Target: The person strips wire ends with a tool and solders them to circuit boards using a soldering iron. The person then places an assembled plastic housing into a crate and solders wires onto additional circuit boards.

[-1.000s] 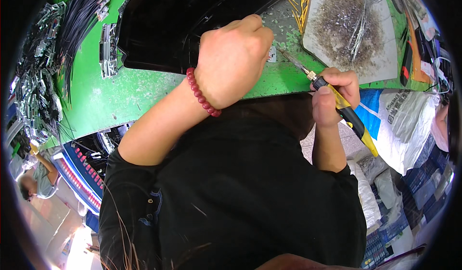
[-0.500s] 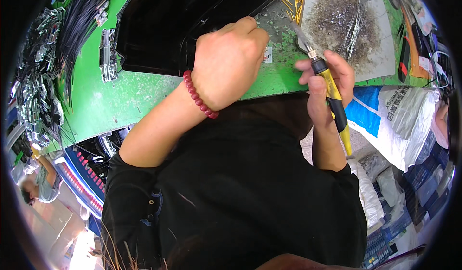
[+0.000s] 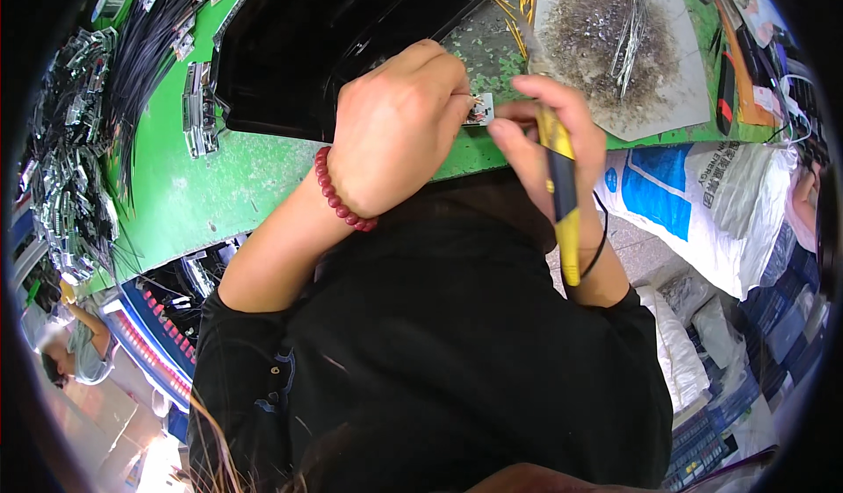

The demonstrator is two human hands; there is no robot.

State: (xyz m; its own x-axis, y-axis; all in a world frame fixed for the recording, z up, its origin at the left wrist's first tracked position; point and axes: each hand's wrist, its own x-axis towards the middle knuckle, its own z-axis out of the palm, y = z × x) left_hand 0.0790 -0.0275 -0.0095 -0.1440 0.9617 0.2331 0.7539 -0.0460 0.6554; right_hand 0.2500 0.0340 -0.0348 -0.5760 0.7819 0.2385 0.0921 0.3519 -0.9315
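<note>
My left hand [image 3: 399,124], with a dark red bead bracelet [image 3: 338,196] on its wrist, is closed, knuckles up, at the green table's near side. A small pale circuit board [image 3: 482,110] with short wire ends sticks out at its fingertips; the rest of the grip is hidden by the hand. In my right hand [image 3: 562,133] is a yellow and black soldering iron [image 3: 562,177], handle slanting down toward me. Its metal tip is blurred and points up and away. My right fingertips are close beside the board.
A black tray [image 3: 299,45] stands behind my left hand. At left lie bundles of black wires [image 3: 154,63] with metal-cased parts [image 3: 75,142]. Yellow wires [image 3: 518,19] and a solder-spattered grey sheet [image 3: 606,45] with silvery wire lie right. A white sack [image 3: 711,203] hangs below the table.
My right hand has moved left with the soldering iron, closer to the small circuit board, and the iron's handle has turned more upright. My left hand has shifted slightly left.
</note>
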